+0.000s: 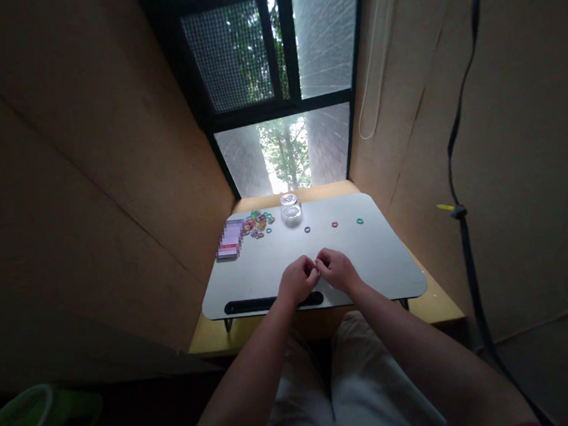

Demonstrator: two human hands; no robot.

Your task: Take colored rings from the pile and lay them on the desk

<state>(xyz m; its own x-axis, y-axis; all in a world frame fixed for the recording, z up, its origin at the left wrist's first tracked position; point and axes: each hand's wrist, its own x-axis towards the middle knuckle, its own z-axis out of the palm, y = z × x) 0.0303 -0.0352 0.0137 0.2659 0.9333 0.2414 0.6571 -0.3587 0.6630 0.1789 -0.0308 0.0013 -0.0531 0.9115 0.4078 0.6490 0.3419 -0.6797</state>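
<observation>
Close together above the white lap table (394, 262), my left hand (299, 280) and my right hand (338, 269) meet at the fingertips. Both are closed in a pinch. A small yellowish thing (316, 264) shows between them; my fingers cover most of it, so its shape is unclear. Beyond the hands lie a dark purple ring (307, 229), a red ring (334, 224) and a green ring (360, 221), spaced out in a row. They look like small hair ties. A pile of similar colourful rings (259, 223) sits at the far left, with a teal ring (268, 230) beside it.
A clear round container (291, 213) stands at the back of the lap table. At the left edge lies a blurred pinkish rectangular object (230, 239). A black ledge strip (253, 306) runs along the near edge. A dark strap (464, 249) hangs on the right.
</observation>
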